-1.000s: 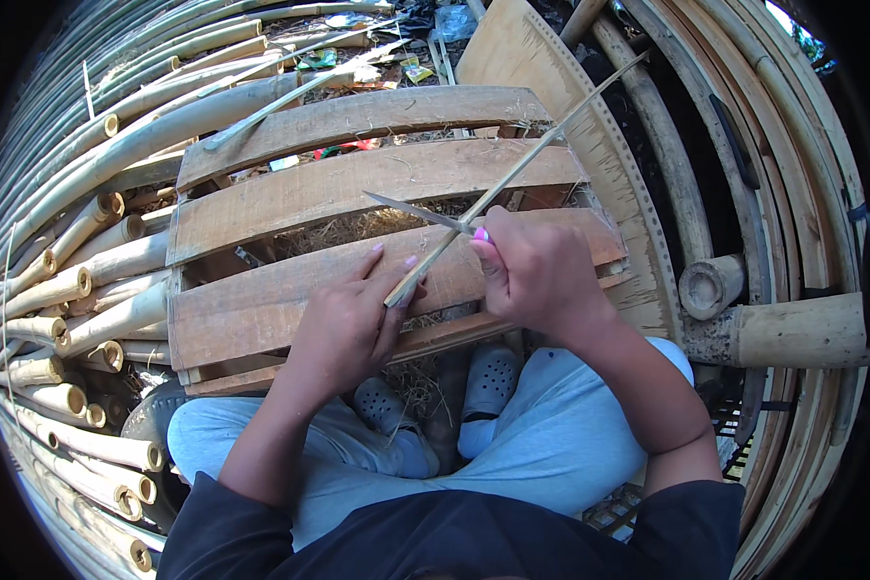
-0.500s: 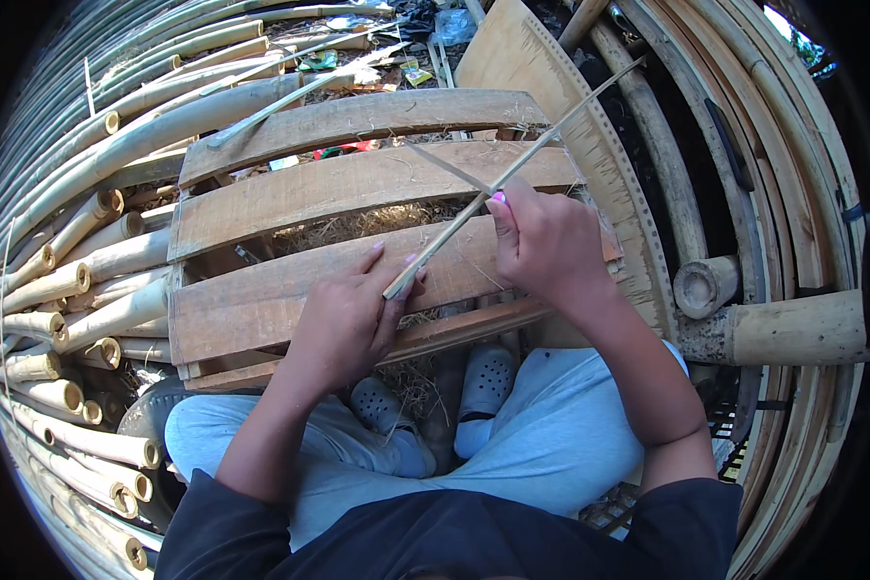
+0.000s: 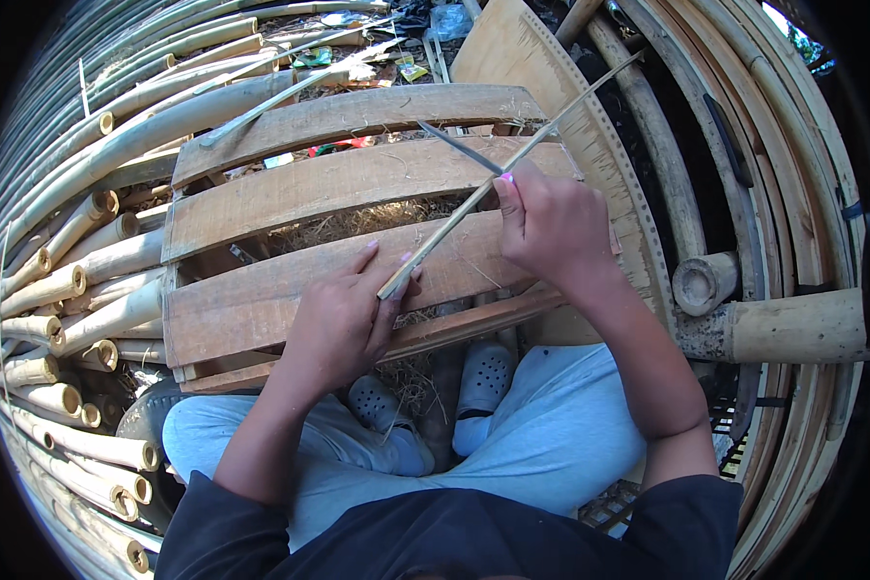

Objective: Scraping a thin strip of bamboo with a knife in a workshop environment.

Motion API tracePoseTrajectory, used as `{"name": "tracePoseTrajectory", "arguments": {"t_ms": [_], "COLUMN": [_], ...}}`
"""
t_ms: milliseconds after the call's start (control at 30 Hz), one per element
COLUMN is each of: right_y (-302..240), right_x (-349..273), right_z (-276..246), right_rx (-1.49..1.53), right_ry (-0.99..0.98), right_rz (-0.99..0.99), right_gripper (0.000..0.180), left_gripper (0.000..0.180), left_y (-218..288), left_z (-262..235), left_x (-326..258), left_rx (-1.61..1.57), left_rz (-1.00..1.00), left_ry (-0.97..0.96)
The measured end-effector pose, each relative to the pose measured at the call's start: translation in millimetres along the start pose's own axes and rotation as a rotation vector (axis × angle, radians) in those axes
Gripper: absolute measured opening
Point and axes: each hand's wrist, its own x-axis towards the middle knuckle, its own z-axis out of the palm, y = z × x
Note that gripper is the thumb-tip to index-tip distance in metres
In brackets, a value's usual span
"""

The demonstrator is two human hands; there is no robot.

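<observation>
Slatted tbl (image 3: 357,180) nr bamboo poles (image 3: 125,314) sits under knife (image 3: 459,148) & strip (image 3: 444,231).

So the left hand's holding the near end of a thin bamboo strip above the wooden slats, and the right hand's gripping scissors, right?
No, the right hand grips a knife, not scissors, as the head view shows. The left hand does hold the near end of the thin bamboo strip above the wooden slats.

A dark navy top (image 3: 454,532) with loose, plain short sleeves (image 3: 224,532) is worn with pale blue-grey, softly creased long trousers (image 3: 551,435), and below them a matching pair of grey clogs (image 3: 485,375) is seen, rounded at the front and pierced by small round holes.
</observation>
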Motion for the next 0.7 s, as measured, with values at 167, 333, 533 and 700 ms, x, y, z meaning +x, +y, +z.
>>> {"name": "tracePoseTrajectory", "arguments": {"t_ms": [167, 333, 533, 700], "right_y": [-10, -18, -15, 5], "right_x": [-12, -14, -11, -2], "right_z": [-1, -3, -2, 0], "right_rx": [0.199, 0.097, 0.091, 0.037], "right_ry": [-0.054, -0.101, -0.073, 0.038], "right_rz": [-0.173, -0.122, -0.078, 0.069], "right_gripper": [0.027, 0.026, 0.027, 0.027], "left_gripper": [0.03, 0.027, 0.025, 0.026], "left_y": [-3, -1, -1, -2], "left_z": [3, 0, 3, 1], "left_x": [-1, 0, -1, 0], "left_rx": [0.028, -0.019, 0.002, -0.013], "left_rz": [0.024, -0.026, -0.002, 0.033], "left_ry": [0.036, 0.024, 0.05, 0.074]}}
